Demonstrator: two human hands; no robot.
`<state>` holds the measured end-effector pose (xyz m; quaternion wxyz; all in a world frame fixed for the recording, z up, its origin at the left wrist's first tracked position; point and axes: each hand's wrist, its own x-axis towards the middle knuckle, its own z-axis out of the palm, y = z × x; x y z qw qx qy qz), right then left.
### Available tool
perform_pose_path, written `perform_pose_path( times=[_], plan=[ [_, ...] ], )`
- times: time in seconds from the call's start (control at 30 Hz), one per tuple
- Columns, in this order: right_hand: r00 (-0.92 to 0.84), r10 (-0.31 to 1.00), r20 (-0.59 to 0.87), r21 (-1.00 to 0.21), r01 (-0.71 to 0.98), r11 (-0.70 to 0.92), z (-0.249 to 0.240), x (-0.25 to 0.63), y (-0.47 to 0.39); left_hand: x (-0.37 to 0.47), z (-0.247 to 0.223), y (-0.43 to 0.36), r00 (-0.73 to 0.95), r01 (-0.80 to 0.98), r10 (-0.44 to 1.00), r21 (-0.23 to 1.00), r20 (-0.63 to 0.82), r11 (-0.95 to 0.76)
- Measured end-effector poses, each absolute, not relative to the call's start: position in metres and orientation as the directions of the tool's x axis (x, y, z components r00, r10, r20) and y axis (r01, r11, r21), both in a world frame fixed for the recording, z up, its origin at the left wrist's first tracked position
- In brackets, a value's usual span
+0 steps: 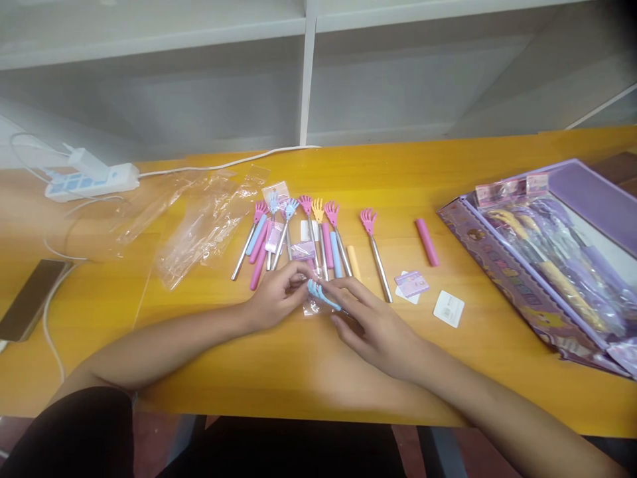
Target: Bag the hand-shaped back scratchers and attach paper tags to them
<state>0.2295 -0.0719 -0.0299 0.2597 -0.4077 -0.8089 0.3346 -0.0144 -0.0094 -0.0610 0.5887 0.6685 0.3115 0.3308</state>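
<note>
Both hands meet near the middle of the orange table (239, 378). My left hand (281, 292) pinches with thumb and forefinger at the tip of a light blue hand-shaped scratcher head (321, 294). My right hand (365, 318) has its fingers closed round the other side of that blue scratcher. Clear plastic (312, 307) shows beneath the blue piece. Just beyond the hands lie several metal-rod scratchers with pink, blue and yellow heads, among them a pink one (368, 221), and loose coloured tubes, among them a yellow tube (353, 262).
Clear plastic bags (199, 226) lie left of the scratchers. A power strip (92, 182) and a dark phone (32, 299) are at the far left, with white cables. On the right are a pink tube (426, 242), cards (448, 309) and a purple box (517, 285) of wrapped scratchers.
</note>
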Motion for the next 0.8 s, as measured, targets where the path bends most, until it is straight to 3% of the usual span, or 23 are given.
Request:
perform_pose_path(
  times=[0.17,0.37,0.43,0.6,0.8],
  plan=[
    [-0.524,0.817,0.24,-0.682,0.507,0.526,-0.039,0.234,-0.07,-0.015,-0.063,-0.012,0.648,-0.039,0.752,0.991,0.122,-0.128],
    [-0.435,0.77,0.466,-0.623,0.457,0.635,-0.039,0.239,-0.067,-0.015,-0.058,-0.012,0.655,-0.34,0.728,0.939,0.203,0.044],
    [-0.415,0.763,0.496,-0.642,0.417,0.644,-0.034,0.24,-0.066,-0.016,-0.055,-0.007,0.695,-0.35,0.693,0.932,0.189,0.097],
    [-0.469,0.771,0.43,-0.756,0.279,0.592,-0.023,0.242,-0.066,-0.017,-0.053,0.006,0.832,-0.231,0.554,0.886,-0.035,0.402],
    [-0.534,0.792,0.297,-0.835,0.258,0.487,-0.021,0.244,-0.068,-0.016,-0.057,0.01,0.837,-0.208,0.541,0.868,-0.08,0.451]
  ],
)
